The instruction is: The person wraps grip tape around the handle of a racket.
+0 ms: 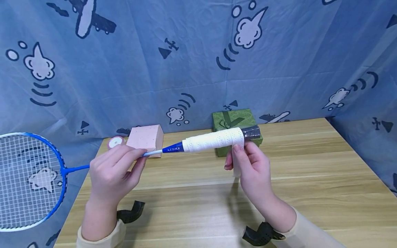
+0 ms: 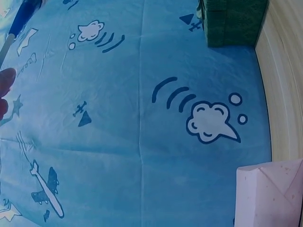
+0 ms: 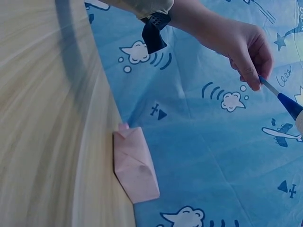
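Note:
A blue and white badminton racket (image 1: 173, 148) is held up over the table, its strung head (image 1: 28, 182) out to the left. My left hand (image 1: 113, 172) pinches the thin shaft between thumb and fingers, below the blue cone; the right wrist view shows the same pinch. White perforated grip tape (image 1: 214, 140) covers most of the handle, and the black butt end (image 1: 252, 132) is bare. My right hand (image 1: 255, 167) pinches the tape's loose strip, which hangs down near that end. In the left wrist view only fingertips (image 2: 5, 85) show at the left edge.
A green box (image 1: 237, 119) with a ribbon stands at the table's back edge, behind the handle. Left of it are a pink box (image 1: 145, 136) and a small round pink and white roll (image 1: 116, 142). A blue patterned cloth (image 1: 198, 69) hangs behind the wooden table (image 1: 310, 172).

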{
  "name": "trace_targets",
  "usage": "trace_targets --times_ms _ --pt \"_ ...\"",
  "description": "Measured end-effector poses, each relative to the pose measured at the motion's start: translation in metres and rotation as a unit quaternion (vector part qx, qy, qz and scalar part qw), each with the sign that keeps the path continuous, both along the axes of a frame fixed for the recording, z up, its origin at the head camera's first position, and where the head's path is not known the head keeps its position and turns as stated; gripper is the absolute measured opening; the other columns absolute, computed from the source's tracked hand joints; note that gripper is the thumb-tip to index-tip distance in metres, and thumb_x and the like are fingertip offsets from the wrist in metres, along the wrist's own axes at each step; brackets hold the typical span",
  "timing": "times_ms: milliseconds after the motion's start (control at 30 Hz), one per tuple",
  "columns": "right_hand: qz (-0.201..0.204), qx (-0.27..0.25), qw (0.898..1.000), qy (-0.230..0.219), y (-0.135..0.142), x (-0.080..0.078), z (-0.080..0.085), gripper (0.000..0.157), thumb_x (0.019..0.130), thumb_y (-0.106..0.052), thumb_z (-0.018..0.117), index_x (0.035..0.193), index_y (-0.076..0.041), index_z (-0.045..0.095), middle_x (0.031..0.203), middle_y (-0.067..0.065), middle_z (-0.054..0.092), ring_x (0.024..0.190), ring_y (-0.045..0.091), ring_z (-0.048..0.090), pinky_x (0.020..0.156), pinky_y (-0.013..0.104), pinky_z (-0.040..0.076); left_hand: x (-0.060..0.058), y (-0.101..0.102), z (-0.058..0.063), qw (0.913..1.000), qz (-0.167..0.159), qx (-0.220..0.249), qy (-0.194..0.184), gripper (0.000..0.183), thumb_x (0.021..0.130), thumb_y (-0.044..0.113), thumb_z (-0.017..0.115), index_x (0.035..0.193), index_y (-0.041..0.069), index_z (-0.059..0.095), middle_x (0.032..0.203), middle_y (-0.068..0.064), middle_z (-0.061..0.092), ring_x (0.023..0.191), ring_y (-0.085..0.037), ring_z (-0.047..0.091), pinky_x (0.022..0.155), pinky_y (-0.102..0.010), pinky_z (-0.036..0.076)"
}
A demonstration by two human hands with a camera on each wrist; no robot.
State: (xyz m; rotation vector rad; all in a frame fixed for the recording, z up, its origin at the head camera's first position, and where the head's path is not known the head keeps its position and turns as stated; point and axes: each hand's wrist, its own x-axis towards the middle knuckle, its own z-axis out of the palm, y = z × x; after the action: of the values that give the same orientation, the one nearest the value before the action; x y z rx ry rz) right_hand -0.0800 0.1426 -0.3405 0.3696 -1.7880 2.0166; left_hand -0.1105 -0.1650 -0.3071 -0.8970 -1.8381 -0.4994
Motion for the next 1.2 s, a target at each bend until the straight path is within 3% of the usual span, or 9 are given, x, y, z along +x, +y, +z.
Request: trace_targets --times_ms 100,167,300,400,667,933,1067,1200 --pt "0.015 -0.014 1.0 -0.014 0.001 -0.001 0.0 0.018 0.108 -0.006 0.049 0.1 0.008 0.056 0.07 0.009 0.062 0.058 0.017 0.061 0.057 0.029 0.057 0.0 0.0 0.0 1.0 -0.003 -0.003 0.002 0.022 0.097 0.017 0.064 0.085 0.003 0.078 0.07 -0.006 0.069 0.049 -0.017 0.051 0.042 -0.029 0.035" --pt "0.051 -0.06 0.997 -0.027 0.003 -0.004 0.001 0.012 0.108 -0.006 0.048 0.107 0.004 0.055 0.069 0.007 0.063 0.058 0.016 0.061 0.055 0.029 0.056 0.0 -0.001 0.001 1.0 -0.003 -0.008 0.001 0.024 0.097 0.017 0.064 0.085 0.003 0.078 0.07 -0.005 0.07 0.049 -0.017 0.051 0.042 -0.029 0.035" --pt "0.142 -0.183 0.972 -0.048 0.007 -0.007 0.001 0.009 0.108 -0.004 0.048 0.116 -0.003 0.052 0.07 0.003 0.064 0.059 0.012 0.061 0.053 0.023 0.053 0.0 0.0 0.002 0.9998 -0.006 -0.018 0.0 0.024 0.097 0.018 0.063 0.087 0.003 0.079 0.071 -0.005 0.07 0.05 -0.016 0.052 0.042 -0.028 0.036" --pt "0.166 -0.225 0.959 -0.042 0.009 -0.007 0.002 0.008 0.108 -0.002 0.049 0.113 -0.004 0.054 0.07 0.002 0.064 0.059 0.011 0.06 0.054 0.021 0.051 0.001 0.001 0.002 0.9998 -0.003 -0.017 0.006 0.024 0.098 0.019 0.064 0.088 0.003 0.079 0.071 -0.005 0.07 0.05 -0.017 0.054 0.042 -0.03 0.037" --pt "0.099 -0.214 0.971 -0.03 0.009 -0.006 0.008 0.003 0.106 -0.004 0.052 0.104 -0.003 0.055 0.065 0.002 0.057 0.053 0.011 0.053 0.05 0.021 0.046 0.002 0.001 0.007 0.9976 0.047 0.037 0.036 0.028 0.101 0.021 0.064 0.085 0.003 0.078 0.074 -0.01 0.069 0.051 -0.029 0.054 0.045 -0.041 0.038" --pt "0.044 -0.23 0.972 -0.032 0.016 -0.008 0.017 0.012 0.106 -0.008 0.055 0.096 -0.001 0.053 0.061 0.005 0.055 0.05 0.013 0.051 0.049 0.022 0.046 -0.001 -0.007 0.009 0.9792 0.115 0.149 0.076 0.039 0.097 0.036 0.072 0.077 0.002 0.077 0.068 -0.014 0.068 0.054 -0.039 0.053 0.062 -0.047 0.031" --pt "0.044 -0.234 0.971 -0.03 0.019 -0.007 0.02 0.012 0.106 -0.007 0.055 0.097 0.001 0.053 0.061 0.006 0.055 0.049 0.015 0.052 0.049 0.023 0.046 -0.001 -0.013 0.008 0.9757 0.121 0.16 0.087 0.041 0.095 0.04 0.075 0.078 0.003 0.079 0.065 -0.014 0.067 0.054 -0.039 0.052 0.063 -0.046 0.031" --pt "0.011 -0.186 0.98 -0.067 0.021 -0.005 0.022 0.018 0.106 -0.012 0.056 0.094 0.0 0.054 0.061 0.006 0.056 0.049 0.015 0.053 0.048 0.024 0.048 -0.001 -0.016 0.007 0.9772 0.112 0.149 0.102 0.037 0.095 0.037 0.075 0.076 0.005 0.079 0.062 -0.013 0.065 0.05 -0.036 0.049 0.06 -0.043 0.027"
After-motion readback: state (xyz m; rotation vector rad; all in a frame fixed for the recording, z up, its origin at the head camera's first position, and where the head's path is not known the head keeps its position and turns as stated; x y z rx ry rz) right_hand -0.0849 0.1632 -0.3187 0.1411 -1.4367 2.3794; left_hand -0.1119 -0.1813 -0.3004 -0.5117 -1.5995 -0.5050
